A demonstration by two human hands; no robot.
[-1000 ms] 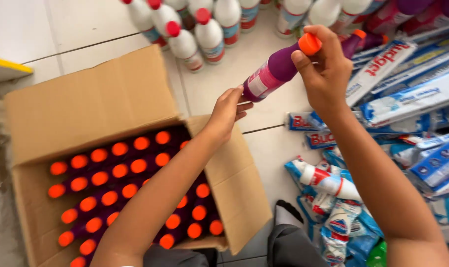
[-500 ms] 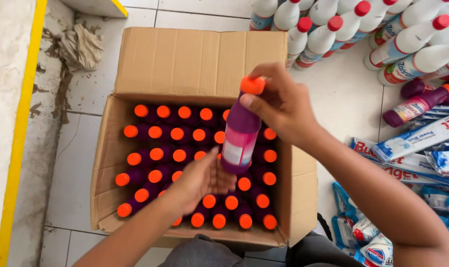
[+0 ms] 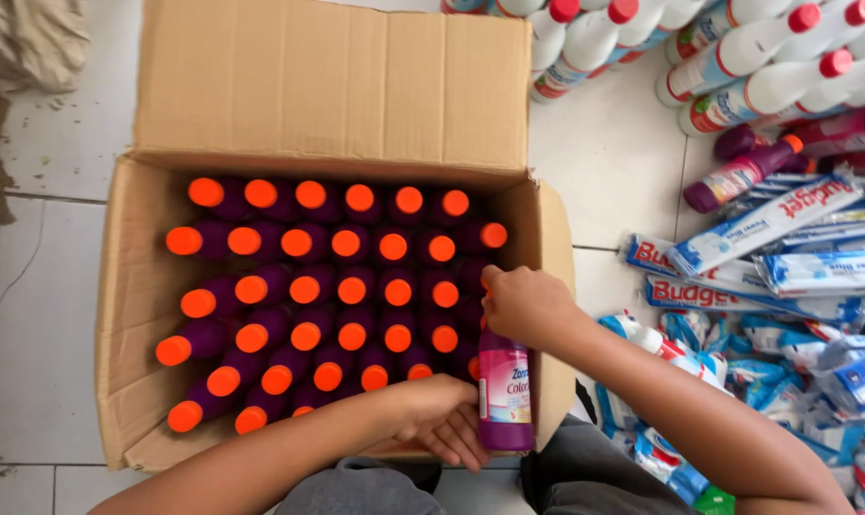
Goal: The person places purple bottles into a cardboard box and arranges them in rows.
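Fingers (image 3: 508,298) cap a purple bottle (image 3: 505,399) in the bottle-filled cardboard box (image 3: 137,315).

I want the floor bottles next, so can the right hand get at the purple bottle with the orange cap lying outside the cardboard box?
Probably not yet: the right hand grips the upright purple bottle.

My one head camera looks almost straight down, from close above, onto the open brown cardboard box (image 3: 165,315) on the white tiled floor (image 3: 623,162).
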